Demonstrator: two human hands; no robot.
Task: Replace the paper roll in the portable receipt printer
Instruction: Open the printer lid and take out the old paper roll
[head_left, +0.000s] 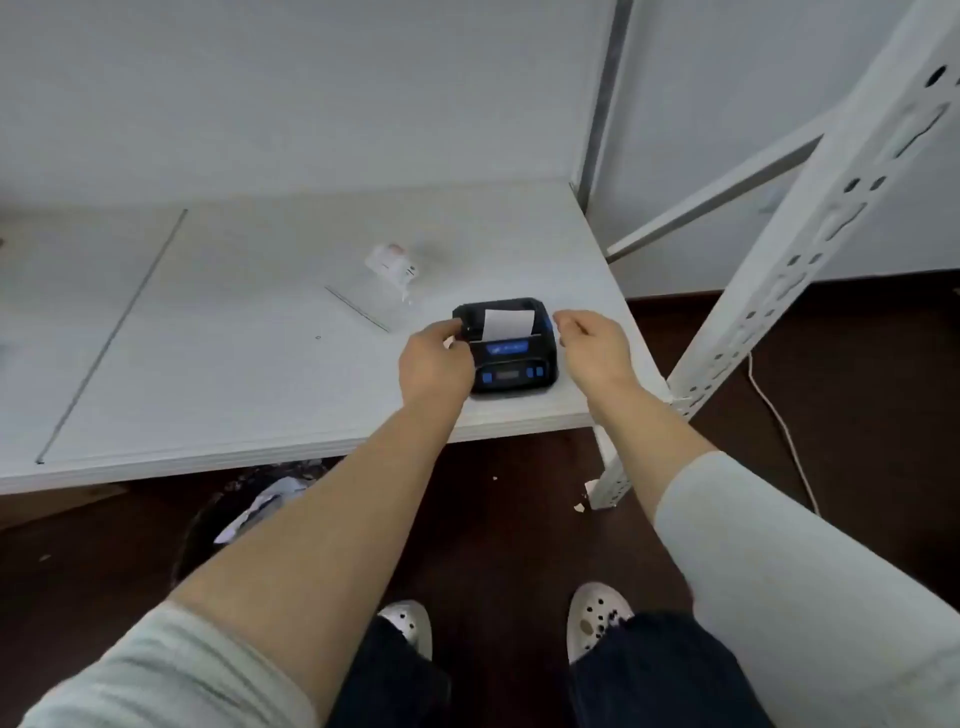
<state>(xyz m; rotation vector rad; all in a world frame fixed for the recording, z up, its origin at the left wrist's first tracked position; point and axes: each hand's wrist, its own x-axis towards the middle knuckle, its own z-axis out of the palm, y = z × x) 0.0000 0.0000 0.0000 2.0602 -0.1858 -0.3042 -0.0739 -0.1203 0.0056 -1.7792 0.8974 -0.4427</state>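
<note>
- The black-and-blue printer (511, 358) sits near the front right corner of the white tabletop (234, 338). A strip of white paper (506, 325) stands up out of its top.
- The left grip (436, 364) clasps the printer's left side, with its fingers curled over the edge.
- The right grip (592, 348) hovers just beside the printer's right side, fingers loosely curled and holding nothing.
- A clear plastic bag (384, 283) lies behind the printer to the left, apart from it.
</note>
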